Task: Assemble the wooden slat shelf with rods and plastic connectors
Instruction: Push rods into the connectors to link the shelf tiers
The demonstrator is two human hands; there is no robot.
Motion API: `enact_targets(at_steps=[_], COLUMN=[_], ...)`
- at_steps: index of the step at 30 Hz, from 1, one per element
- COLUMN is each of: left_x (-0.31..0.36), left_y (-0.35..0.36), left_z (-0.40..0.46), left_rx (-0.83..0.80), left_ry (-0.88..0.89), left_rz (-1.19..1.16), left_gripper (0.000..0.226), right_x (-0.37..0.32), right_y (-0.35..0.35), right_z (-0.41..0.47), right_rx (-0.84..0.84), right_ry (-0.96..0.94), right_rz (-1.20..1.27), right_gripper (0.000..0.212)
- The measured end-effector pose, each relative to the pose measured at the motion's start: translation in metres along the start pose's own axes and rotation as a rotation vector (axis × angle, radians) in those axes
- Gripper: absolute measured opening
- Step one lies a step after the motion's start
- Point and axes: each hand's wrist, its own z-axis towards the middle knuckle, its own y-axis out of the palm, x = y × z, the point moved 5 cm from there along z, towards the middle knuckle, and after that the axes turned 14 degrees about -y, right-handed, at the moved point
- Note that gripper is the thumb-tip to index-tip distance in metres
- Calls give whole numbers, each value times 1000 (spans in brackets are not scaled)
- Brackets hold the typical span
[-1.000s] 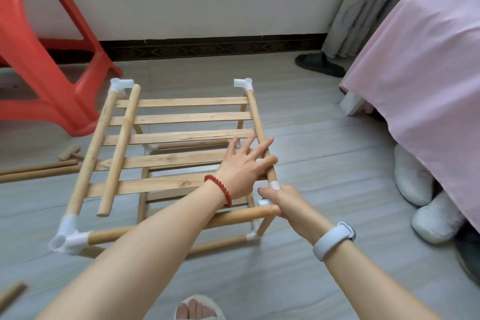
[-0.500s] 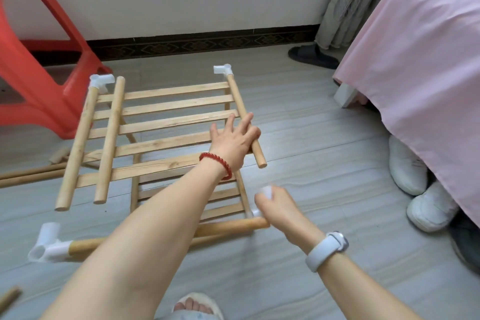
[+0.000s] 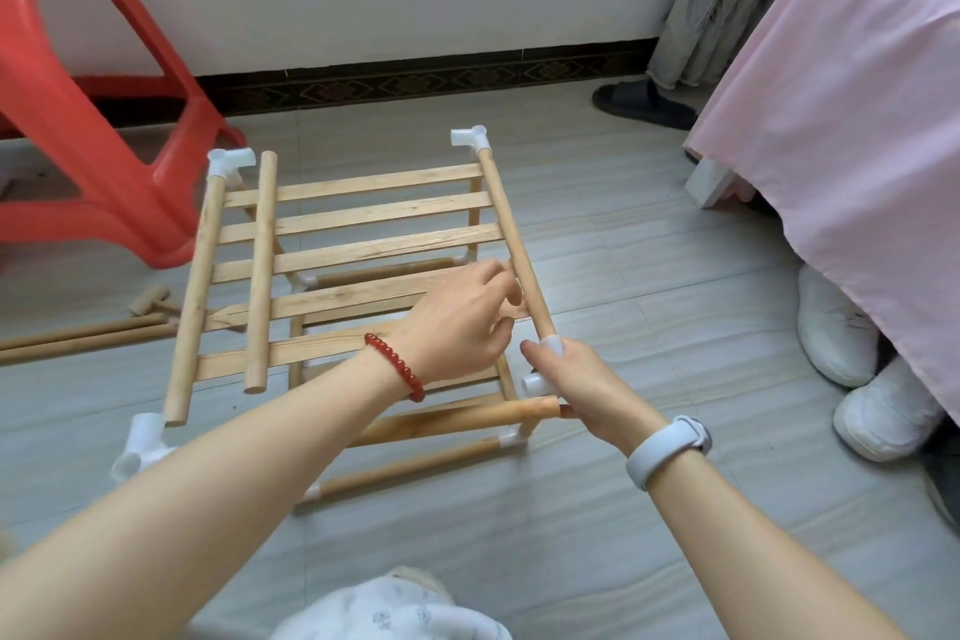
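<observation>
Nearest the camera, a patch of pale floral-print fabric [image 3: 389, 611] at the bottom edge, both forearms reaching forward over it. Right hand [image 3: 582, 387], grey wristband [image 3: 667, 447] on the wrist, fingers curled round a white plastic corner connector [image 3: 543, 369]; the connector's upper socket sits at the near end of the right side rod [image 3: 511, 239], and a front rod [image 3: 467, 424] meets it from the left at the hand. Left hand [image 3: 462, 322], red bead bracelet [image 3: 395, 366] on the wrist, hovers over the slats just beside the right side rod, fingers loosely curled, holding nothing; whether the fingertips touch the rod cannot be told. The slat shelf [image 3: 353, 250] lies tilted above the grey floor [image 3: 623, 307], wooden slats running between the two side rods, a loose rod [image 3: 260, 270] lying across the slats near the left side rod [image 3: 195, 296]. Near-left white connector [image 3: 140, 447] stands just off the left rod's free end. A lower frame of rods shows beneath. Far corners carry white connectors [image 3: 470, 136]. Left on the floor, spare rods [image 3: 83, 338]. Beyond, red plastic stool [image 3: 78, 120], black slipper [image 3: 644, 104], pink bedcover [image 3: 841, 120], white shoes [image 3: 857, 364] under it.
</observation>
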Motion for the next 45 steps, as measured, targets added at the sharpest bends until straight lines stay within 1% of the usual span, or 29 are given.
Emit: enact_targets(at_steps=[1, 2, 5, 6, 7, 8, 10, 13, 18, 23, 26, 29, 35, 39, 40, 43, 45], left_x=[3, 5, 9, 10, 10, 10, 8, 6, 5, 3, 3, 3, 1, 4, 4, -4, -6], left_y=[-7, -9, 6, 13, 19, 23, 24, 22, 25, 25, 24, 23, 22, 41, 43, 36, 33], left_z=[-8, -16, -44, -53, -60, -63, -60, -55, -52, -50, -50, -51, -51, -66, -68, -60, -59], left_rx=[-4, -64, -390, -471, -515, -522, -481, -448, -430, -450, -458, -456, -444, -549, -550, -481, -467], left_ry=[-13, -44, -131, -138, -128, -103, -73, -94, -127, -122, -129, -121, -110, -73, -67, -80, -73], left_rz=[-55, -86, -43, -3, 27, 47, 90, 108, 152, 110, 101, 99, 81, 142, 158, 153, 142], left_gripper=[16, 18, 40, 43, 42, 39, 34, 33, 30, 29, 29, 28, 28, 30, 30, 33, 33], right_x=[0, 1, 1, 1, 0, -1, 0, 5, 9, 10, 11, 12, 15, 14, 13, 11, 12], right_y=[0, 1, 1, 0, -1, -2, -6, -10, -6, -9, -10, -12, -15, -17, -16, -14, -14], right_z=[-1, -2, -4, -4, -4, -6, -9, -14, -15, -14, -12, -10, -9, -7, -6, -5, -5], right_rx=[-9, -20, -44, -47, -51, -54, -54, -54, -58, -75, -49, -26, -19, -12, -26, -42, -40], right_ry=[2, 0, -2, 1, 5, 7, 15, 25, 17, 3, -2, 1, 7, 26, 26, 17, 4], right_rz=[0, 9, 51, 42, 27, 18, 29, 73, 93, 125, 134, 135, 144, 194, 186, 165, 156], right_gripper=[25, 25, 28, 30, 31, 31, 28, 21, 17, 27, 35, 39, 39, 39, 38, 37, 37])
